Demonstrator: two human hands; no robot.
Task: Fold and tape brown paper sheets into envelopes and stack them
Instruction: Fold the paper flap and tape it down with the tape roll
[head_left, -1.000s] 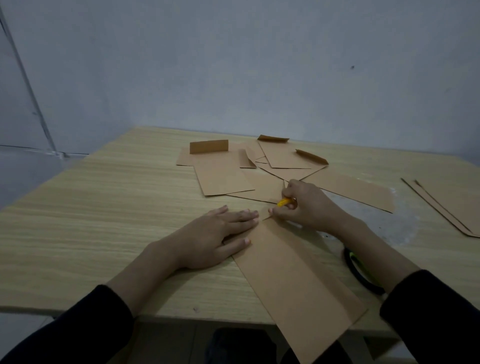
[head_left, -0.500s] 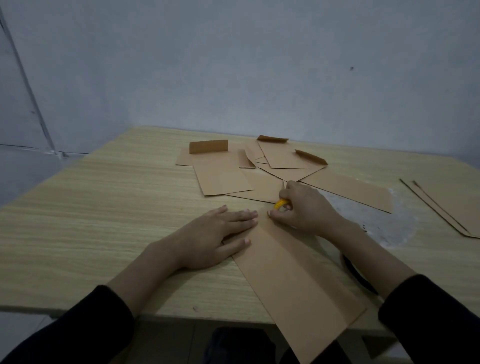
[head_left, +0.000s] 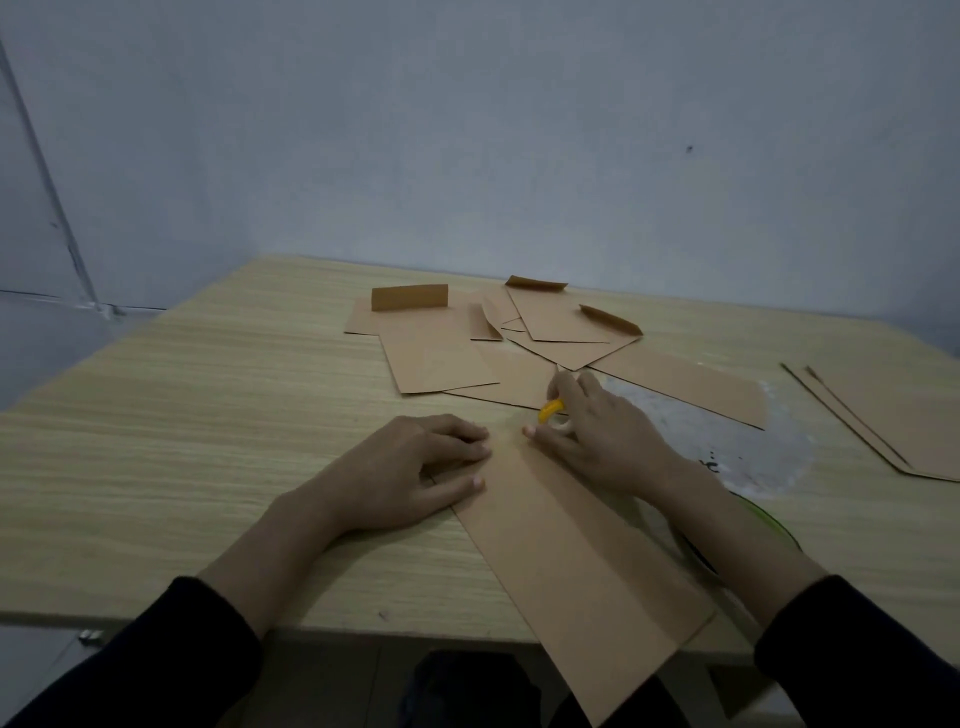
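A long folded brown paper sheet (head_left: 566, 561) lies slanted across the table's near edge, its lower end overhanging. My left hand (head_left: 410, 467) rests on the sheet's upper left edge, fingers now slightly bent. My right hand (head_left: 597, 431) grips a small yellow tool (head_left: 550, 409) and presses at the sheet's top end. Several folded brown envelopes (head_left: 441, 353) lie scattered farther back.
The wooden table (head_left: 182, 441) stands against a grey wall. More brown sheets (head_left: 893, 426) lie at the right edge. A dark tape roll with a green rim (head_left: 774, 525) shows partly under my right forearm. A pale smear (head_left: 727, 441) marks the tabletop.
My left hand's fingers have curled slightly on the sheet. My right hand shifted a little along the sheet's top end with the yellow tool.
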